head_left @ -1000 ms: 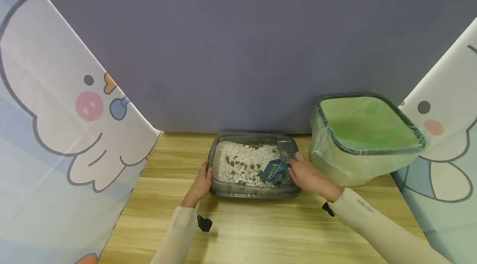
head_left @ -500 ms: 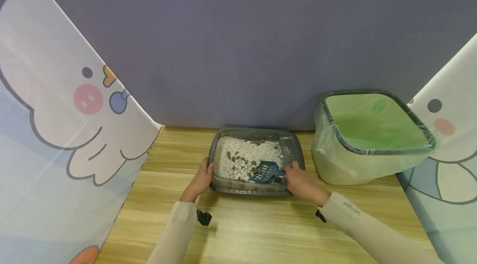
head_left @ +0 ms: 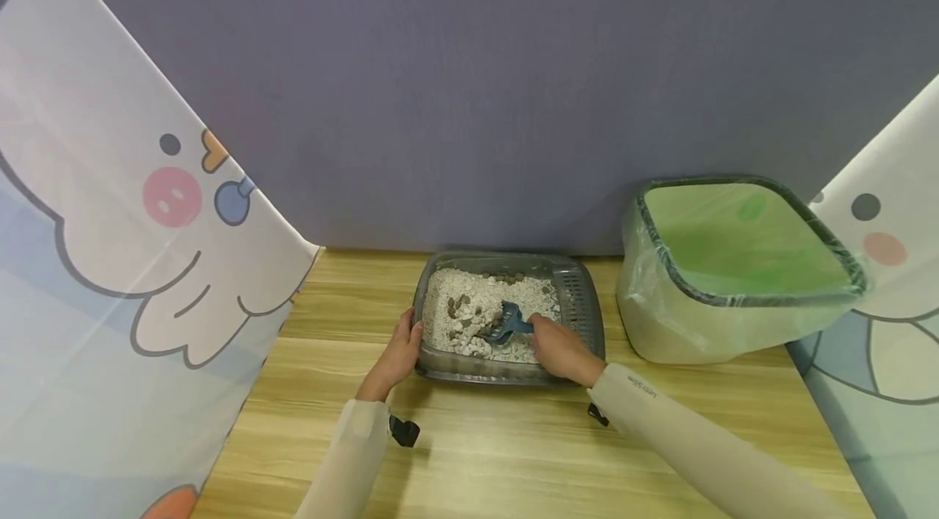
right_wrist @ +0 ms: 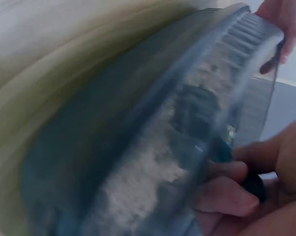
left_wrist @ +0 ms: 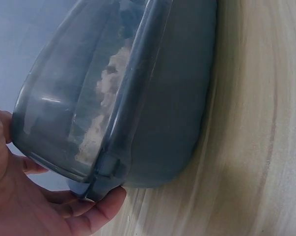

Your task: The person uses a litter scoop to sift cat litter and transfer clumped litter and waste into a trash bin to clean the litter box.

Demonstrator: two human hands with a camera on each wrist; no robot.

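A grey litter box (head_left: 484, 373) holds pale litter (head_left: 458, 284) with several brown clumps. My left hand (head_left: 394, 356) grips its left end; in the left wrist view, the fingers (left_wrist: 101, 211) curl around the corner of the box wall (left_wrist: 167, 108). With my right hand (head_left: 563, 349) I hold a blue slotted litter scoop (head_left: 508, 325) by its handle. The scoop's blade is tilted and partly sunk in the litter near the middle. In the right wrist view, my right hand (right_wrist: 270, 191) wraps the dark handle end (right_wrist: 255, 187), and the blade shows dimly through the box wall.
To the right stands a bin (head_left: 682, 340) lined with a clear bag, its dark rim open at the top. Behind the wooden table (head_left: 499, 454) hangs a grey-purple cloth (head_left: 455, 95). Printed cartoon panels (head_left: 110, 177) flank both sides.
My right hand has pushed the scoop left from the box's right end to the middle of the litter, and the blade has tilted up. The left hand keeps its hold.
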